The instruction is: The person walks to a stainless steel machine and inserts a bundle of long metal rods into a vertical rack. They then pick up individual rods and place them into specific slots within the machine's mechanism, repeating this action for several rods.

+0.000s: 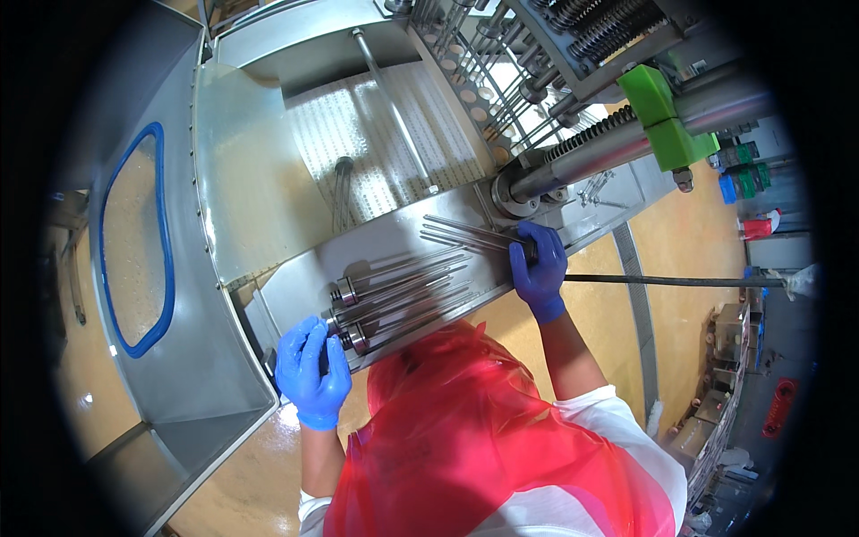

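Note:
My right hand (540,273), in a blue glove, is closed round the dark round head of a bundle of thin metal needles (465,234). Its needles point left over a steel ledge (380,234). My left hand (313,371), gloved in blue too, is at the ledge's left end, with thumb and fingers apart. Its fingertips are at the round steel heads of several more needle bundles (394,300). These lie side by side on the ledge, needles toward the right. Whether the fingertips touch a head I cannot tell.
Beyond the ledge lies a pale perforated bed (385,134) with a metal bar (394,107) across it. A thick steel shaft with a green clamp (662,116) juts in from the right. Left stands a steel panel with a blue-rimmed window (165,242). A dark hose (662,282) runs right.

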